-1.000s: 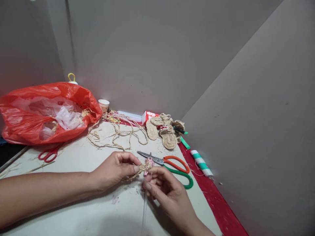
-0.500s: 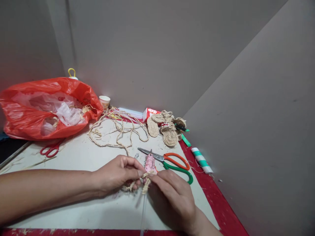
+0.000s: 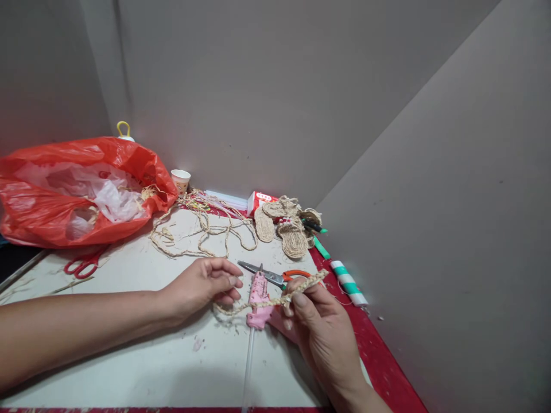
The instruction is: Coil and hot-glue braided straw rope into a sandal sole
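Between thumb and fingers, my right hand pinches a braided straw cord; its short end sticks up to the right and the rest trails left toward my other hand. My left hand hovers left of the glue gun with fingers curled and a gap at the fingertips, apparently holding nothing. Below the cord lies a pink glue gun, nozzle pointing away, with a clear glue stick coming out of its rear. Scissors with orange and green handles lie just behind, partly hidden by my right hand.
A red plastic bag stands at the left, with red scissors in front. Along the back are a paper cup, loose braided cord, a red box and woven straw pieces. A green-striped roll lies at the right.
My hands have moved apart. The right one has risen to the right with the cord, and the left one has let go and drawn slightly left. More of the glue gun shows.
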Action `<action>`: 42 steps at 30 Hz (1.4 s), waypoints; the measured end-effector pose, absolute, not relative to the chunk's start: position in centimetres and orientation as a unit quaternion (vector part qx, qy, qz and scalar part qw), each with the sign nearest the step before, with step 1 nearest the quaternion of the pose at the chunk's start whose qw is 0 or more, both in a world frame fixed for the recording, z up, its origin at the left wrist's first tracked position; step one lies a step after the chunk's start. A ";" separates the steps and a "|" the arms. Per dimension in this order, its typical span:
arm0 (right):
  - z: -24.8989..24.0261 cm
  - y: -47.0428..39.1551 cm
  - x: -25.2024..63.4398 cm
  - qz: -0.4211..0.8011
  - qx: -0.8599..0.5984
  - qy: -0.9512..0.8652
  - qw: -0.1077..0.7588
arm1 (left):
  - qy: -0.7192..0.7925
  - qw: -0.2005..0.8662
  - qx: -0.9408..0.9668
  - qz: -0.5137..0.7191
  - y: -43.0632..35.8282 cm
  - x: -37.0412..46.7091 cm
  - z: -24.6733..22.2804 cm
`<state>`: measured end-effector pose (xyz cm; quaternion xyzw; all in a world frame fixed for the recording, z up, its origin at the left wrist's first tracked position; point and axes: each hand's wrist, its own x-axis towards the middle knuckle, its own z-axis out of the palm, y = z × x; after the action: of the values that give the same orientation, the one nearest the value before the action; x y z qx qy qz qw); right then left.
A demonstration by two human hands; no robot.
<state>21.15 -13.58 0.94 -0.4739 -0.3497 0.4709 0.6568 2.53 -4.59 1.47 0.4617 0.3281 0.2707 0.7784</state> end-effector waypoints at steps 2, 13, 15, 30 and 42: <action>0.9 -13.7 21.4 0.466 -0.468 -0.347 0.666 | 0.340 0.763 0.460 0.301 -3.8 2.2 1.7; 1.4 -13.4 22.0 0.471 -0.458 -0.356 0.664 | 0.352 0.629 0.584 0.374 -2.0 0.9 3.7; 1.8 -13.5 21.8 0.491 -0.447 -0.372 0.649 | 0.342 0.627 0.608 0.347 -2.5 1.1 4.2; 3.4 -15.1 20.8 0.567 -0.379 -0.480 0.552 | 0.207 0.650 0.673 0.285 -8.8 3.6 8.7; 7.2 -13.3 22.0 0.454 -0.444 -0.455 0.624 | 0.075 -0.038 0.855 0.511 -8.0 -0.6 18.7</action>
<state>22.01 -13.27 7.19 -0.4442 -0.4552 0.4538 0.6241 -0.61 -7.96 18.71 0.8552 0.0749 0.5114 -0.0382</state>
